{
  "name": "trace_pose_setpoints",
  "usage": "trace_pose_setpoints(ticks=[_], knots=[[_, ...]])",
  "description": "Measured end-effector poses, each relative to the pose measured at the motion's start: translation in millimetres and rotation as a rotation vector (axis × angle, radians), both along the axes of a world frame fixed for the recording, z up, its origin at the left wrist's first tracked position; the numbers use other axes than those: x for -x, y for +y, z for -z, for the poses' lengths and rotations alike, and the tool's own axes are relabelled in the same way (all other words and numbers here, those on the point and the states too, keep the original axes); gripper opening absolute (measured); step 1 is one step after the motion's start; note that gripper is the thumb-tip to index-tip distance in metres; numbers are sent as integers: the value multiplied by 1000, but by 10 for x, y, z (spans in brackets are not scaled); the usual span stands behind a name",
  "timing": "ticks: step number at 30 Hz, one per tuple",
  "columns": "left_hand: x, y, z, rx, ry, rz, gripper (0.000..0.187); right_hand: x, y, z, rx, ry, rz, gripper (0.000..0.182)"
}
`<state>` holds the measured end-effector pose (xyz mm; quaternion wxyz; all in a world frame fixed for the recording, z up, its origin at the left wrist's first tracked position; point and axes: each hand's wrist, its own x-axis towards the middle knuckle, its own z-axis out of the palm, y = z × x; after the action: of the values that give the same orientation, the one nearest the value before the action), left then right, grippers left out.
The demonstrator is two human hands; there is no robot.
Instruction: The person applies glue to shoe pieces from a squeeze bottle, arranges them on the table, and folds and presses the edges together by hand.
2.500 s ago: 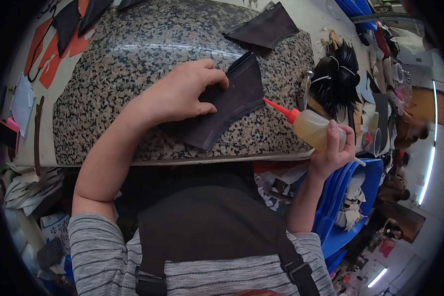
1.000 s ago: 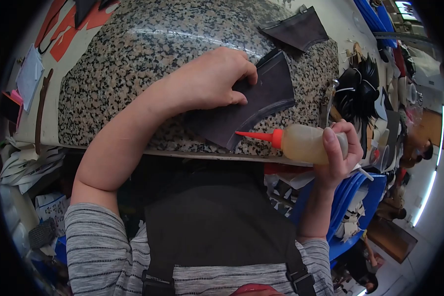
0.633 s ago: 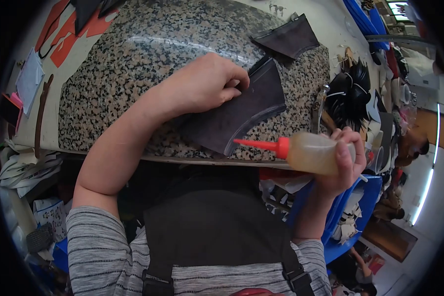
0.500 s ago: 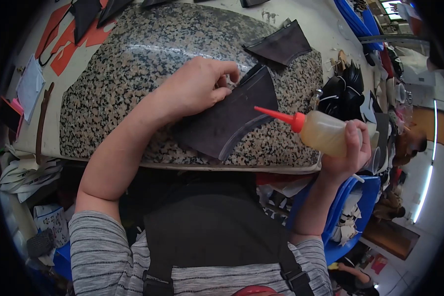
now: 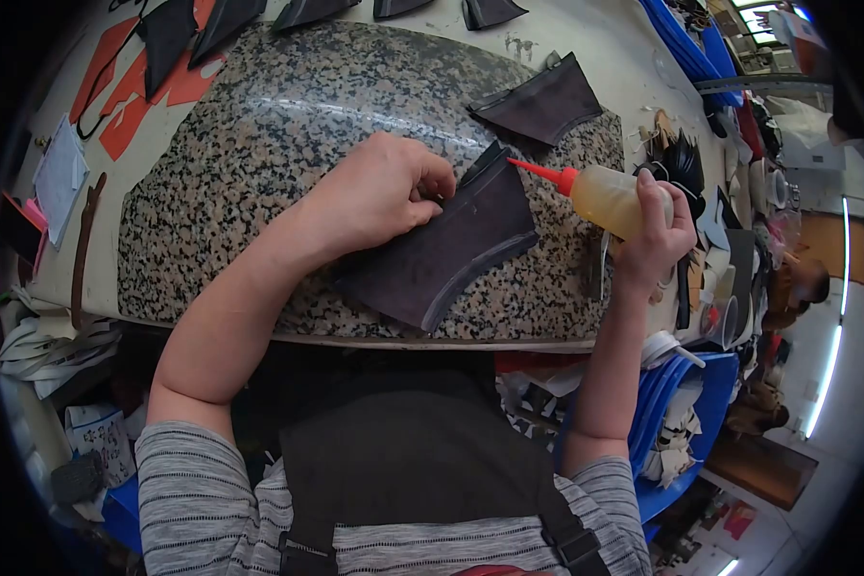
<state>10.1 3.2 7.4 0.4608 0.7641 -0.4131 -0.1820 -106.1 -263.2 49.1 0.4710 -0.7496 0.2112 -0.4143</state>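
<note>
A dark, curved-edged piece (image 5: 442,250) lies on the speckled stone slab (image 5: 230,192). My left hand (image 5: 384,187) rests at its upper left edge, fingers curled with thumb and forefinger near each other; whatever may be between the fingertips is hidden. My right hand (image 5: 658,226) is closed round a squeeze bottle (image 5: 605,200) of yellowish liquid. The bottle's red nozzle points left, with its tip at the upper right corner of the dark piece. A second dark piece (image 5: 547,101) lies farther back on the slab.
More dark pieces (image 5: 226,24) line the back, beside red-orange sheets (image 5: 130,106) at the back left. Papers (image 5: 60,178) and a brown strip (image 5: 86,240) lie left. Black pieces (image 5: 677,158) are at right, above a blue bin (image 5: 715,394). Another person (image 5: 797,278) is far right.
My right hand has moved the bottle up and away from me, bringing its nozzle tip to the dark piece's upper corner. My left hand stays near the same edge.
</note>
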Motion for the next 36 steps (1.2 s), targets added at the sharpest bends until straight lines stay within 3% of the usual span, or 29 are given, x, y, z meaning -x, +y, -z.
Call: trace_pose_setpoints(ticks=[36], knots=[[30,-34,134,-20,-137,10,13,559,850,53,-158,167,-204,20]])
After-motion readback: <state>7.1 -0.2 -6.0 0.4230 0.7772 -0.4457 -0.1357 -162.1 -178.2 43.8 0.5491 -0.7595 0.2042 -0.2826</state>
